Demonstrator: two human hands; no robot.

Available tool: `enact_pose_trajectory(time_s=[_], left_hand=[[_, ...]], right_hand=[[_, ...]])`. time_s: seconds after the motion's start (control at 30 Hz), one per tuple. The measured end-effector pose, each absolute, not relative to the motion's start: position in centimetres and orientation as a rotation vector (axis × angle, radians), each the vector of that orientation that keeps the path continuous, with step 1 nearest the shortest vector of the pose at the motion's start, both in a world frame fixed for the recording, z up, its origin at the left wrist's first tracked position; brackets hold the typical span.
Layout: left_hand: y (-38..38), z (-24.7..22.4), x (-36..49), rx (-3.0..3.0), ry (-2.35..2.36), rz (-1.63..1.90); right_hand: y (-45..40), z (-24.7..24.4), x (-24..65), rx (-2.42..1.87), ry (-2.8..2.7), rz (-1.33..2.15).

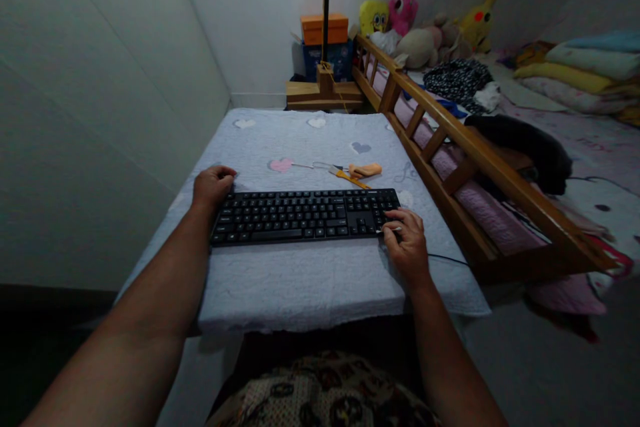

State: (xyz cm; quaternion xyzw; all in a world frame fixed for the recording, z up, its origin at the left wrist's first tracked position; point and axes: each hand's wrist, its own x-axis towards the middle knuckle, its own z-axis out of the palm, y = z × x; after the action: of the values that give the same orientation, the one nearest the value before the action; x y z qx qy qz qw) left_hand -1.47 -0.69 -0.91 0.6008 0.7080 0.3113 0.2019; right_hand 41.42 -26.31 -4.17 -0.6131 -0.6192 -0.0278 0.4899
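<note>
A black keyboard (pixel 285 215) lies flat on the cloth-covered table in front of me. My left hand (pixel 214 185) is at its far left corner, fingers curled around the edge. At the number pad, my right hand (pixel 406 240) pinches a thin white stick that looks like a cotton swab (pixel 384 231), its tip low over the lower right keys. Beyond the keyboard lie a yellow-handled brush (pixel 353 179), an orange-handled piece (pixel 366 170) and a thin wire tool (pixel 320 165).
The table (pixel 300 287) has a pale cloth with hearts. A black cable (pixel 447 258) runs off to the right. A wooden bed rail (pixel 450 133) borders the right side, with bedding and plush toys behind it. Boxes (pixel 325 30) and a wooden stand (pixel 325 90) are at the back.
</note>
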Motion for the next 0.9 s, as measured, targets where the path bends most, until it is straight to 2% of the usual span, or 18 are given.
enact_pose_trajectory(time_s=[0.53,0.9], left_hand=[[-0.2,-1.6,-1.9,1.622,1.943,0.879],[-0.4,0.8,-0.6,1.407,1.883,0.811]], right_hand=[[-26.3,-4.2,41.3,-1.503,-1.489,-0.06],[-26.4,-4.1,41.0,-1.508,-1.494,-0.059]])
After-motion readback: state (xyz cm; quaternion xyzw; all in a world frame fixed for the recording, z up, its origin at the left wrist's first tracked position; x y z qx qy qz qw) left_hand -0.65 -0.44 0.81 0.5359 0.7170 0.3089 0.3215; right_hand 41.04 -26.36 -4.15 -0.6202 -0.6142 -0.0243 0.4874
